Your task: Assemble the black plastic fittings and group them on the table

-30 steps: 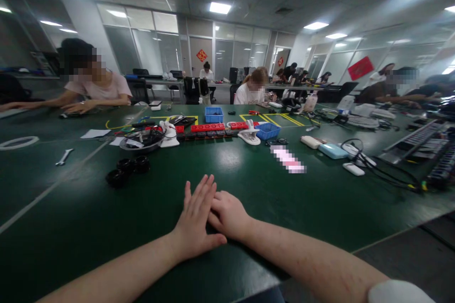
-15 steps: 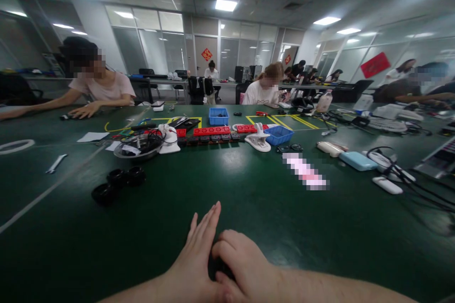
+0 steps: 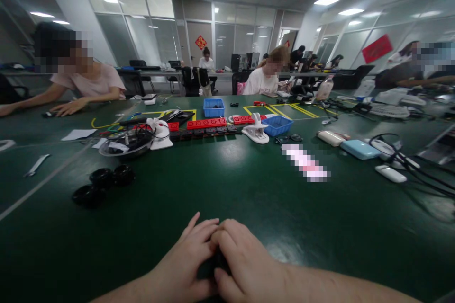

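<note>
Low at the front of the view, my left hand (image 3: pixel 183 253) and my right hand (image 3: pixel 247 255) meet around a small black object (image 3: pixel 222 261). Most of this object is covered by my fingers, so I cannot make out its kind. The fingers of my right hand are curled over it, with the thumb beneath. My left hand closes on it from the other side, fingertips touching the right fingers. To the left on the green table (image 3: pixel 170 184) sit three black, round, hollow-looking pieces (image 3: pixel 101 176) in a cluster.
A clear bowl of black cables (image 3: pixel 130 144), a white clip stand (image 3: pixel 256 130), red socket strips (image 3: pixel 206 123) and blue bins (image 3: pixel 213 108) line the middle. A wrench (image 3: pixel 37 165) lies left. A light blue case (image 3: pixel 359 148) and cables lie right. Several people sit around.
My left hand's fingers, stretched out before, have bent over toward my right hand around the black object. The camera view has shifted slightly, so the table things appear higher and farther left.
</note>
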